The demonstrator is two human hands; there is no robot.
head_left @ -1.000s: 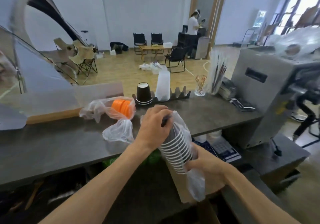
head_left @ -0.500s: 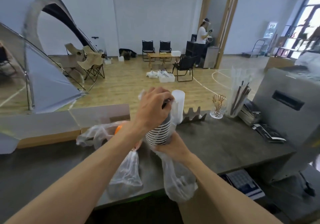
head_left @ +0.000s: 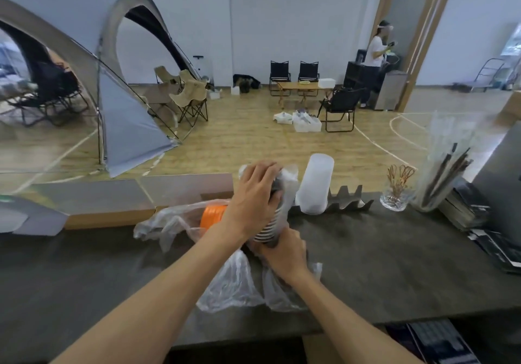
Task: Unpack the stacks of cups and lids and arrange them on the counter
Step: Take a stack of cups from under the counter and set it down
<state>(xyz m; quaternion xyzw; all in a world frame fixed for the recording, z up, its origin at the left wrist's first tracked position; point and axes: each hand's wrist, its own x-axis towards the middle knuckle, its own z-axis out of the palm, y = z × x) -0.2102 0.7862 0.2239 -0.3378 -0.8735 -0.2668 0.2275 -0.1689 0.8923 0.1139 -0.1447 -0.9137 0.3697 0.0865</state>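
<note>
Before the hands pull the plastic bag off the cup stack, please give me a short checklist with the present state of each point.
1. Left hand grips the top of the cup stack: ok.
2. Right hand holds the bag at the stack's base: ok.
3. Stack base resting on the counter: cannot tell, hands hide it.
4. Bag already off the top cups: cannot tell, blurred.
5. White stack beside the cups stands apart from them: cannot tell.
6. Orange lids lie still bagged, left of the work: ok.
</note>
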